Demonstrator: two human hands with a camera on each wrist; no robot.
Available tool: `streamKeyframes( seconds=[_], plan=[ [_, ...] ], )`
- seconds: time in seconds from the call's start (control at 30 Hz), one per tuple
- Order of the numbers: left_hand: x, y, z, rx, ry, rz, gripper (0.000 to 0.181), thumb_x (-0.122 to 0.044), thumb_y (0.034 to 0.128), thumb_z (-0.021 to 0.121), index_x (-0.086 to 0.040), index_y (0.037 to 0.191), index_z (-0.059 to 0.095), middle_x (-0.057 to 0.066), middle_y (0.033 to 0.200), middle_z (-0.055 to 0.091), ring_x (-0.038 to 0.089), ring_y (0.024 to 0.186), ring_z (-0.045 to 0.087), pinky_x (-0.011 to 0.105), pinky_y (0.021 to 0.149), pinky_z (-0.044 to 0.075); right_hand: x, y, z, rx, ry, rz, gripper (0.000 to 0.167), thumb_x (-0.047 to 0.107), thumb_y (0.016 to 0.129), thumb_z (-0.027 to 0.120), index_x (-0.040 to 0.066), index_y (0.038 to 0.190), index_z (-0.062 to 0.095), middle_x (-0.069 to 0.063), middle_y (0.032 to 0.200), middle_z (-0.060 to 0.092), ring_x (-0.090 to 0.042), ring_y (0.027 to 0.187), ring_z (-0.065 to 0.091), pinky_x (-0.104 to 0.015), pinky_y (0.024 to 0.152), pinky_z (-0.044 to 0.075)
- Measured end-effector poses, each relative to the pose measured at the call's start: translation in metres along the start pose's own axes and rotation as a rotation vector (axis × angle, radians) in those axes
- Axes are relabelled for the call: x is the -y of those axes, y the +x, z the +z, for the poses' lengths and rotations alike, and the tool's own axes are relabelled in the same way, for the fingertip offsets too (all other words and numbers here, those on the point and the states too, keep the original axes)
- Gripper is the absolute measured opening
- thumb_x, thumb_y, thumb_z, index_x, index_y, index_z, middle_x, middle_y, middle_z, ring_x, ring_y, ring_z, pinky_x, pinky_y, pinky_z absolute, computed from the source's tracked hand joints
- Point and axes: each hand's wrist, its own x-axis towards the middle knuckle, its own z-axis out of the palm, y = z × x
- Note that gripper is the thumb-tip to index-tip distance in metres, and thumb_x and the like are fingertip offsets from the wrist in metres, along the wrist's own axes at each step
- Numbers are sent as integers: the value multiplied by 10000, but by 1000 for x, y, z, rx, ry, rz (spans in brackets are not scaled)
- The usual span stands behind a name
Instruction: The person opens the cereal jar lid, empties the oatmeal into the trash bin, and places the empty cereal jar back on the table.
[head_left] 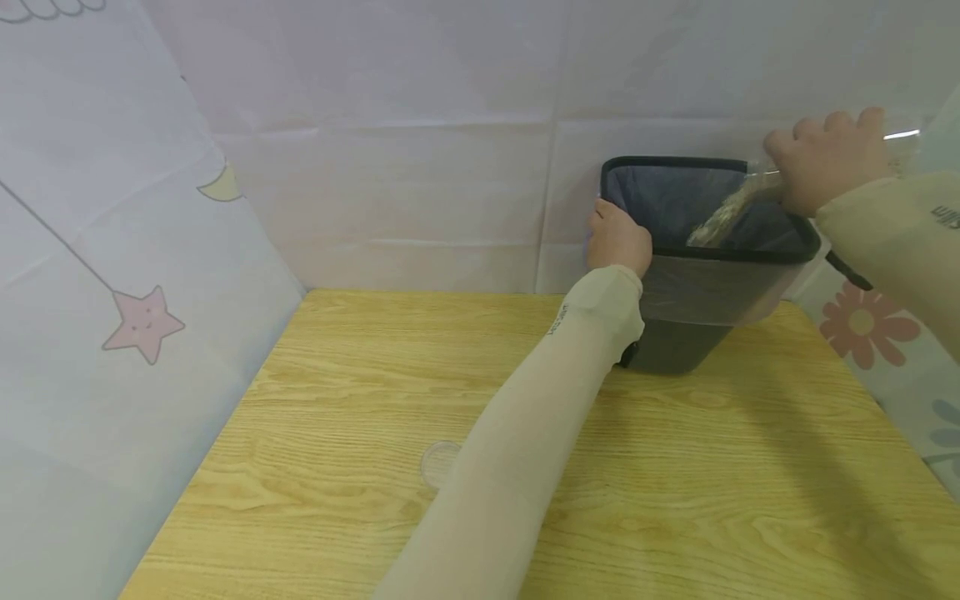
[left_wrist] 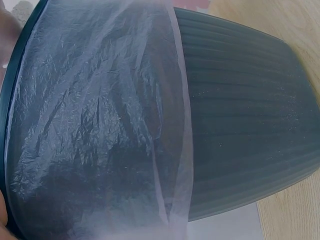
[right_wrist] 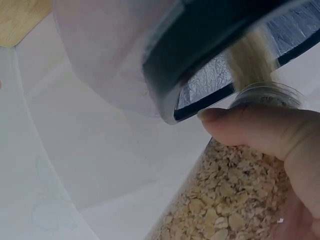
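On a wooden table (head_left: 337, 375), a bin (head_left: 675, 346) under a tipped jar (right_wrist: 225, 185) pouring flakes (head_left: 723, 218).
The bin, its rim (head_left: 750, 256) held by the left hand (head_left: 618, 242), stands right of that grip, a thin liner (left_wrist: 100, 100) folded over its edge. The right hand (head_left: 832, 162) is wrapped round the jar, its mouth (right_wrist: 272, 91) just past the thumb (right_wrist: 240, 125); flakes drop into the bin, left of this grip.

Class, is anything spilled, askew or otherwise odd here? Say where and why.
Flakes stream from the clear jar in the right hand into the lined bin, odd because they look edible and bins usually take rubbish. No spill shows on the tabletop.
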Motion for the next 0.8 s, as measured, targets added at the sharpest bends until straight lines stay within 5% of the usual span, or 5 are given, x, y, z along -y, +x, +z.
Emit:
streamKeyframes(
  seconds=[0.4,0.8],
  plan=[
    [0,2,1,8,-17,3,632,-281,994,530,-160,1542,241,-44,1444,393,166,886,597,270,795,502,0,0,-3,37,-9,14,544,67,716,733,-105,1126,419,-358,948,506,-582,906,453,-762,885,248],
    [0,2,2,15,-39,-1,639,-279,991,537,-170,1545,237,-53,1458,386,160,952,599,270,829,498,3,-3,-4,6,11,6,432,-31,709,633,-97,1083,427,-342,900,508,-552,849,463,-737,830,285]
  ],
)
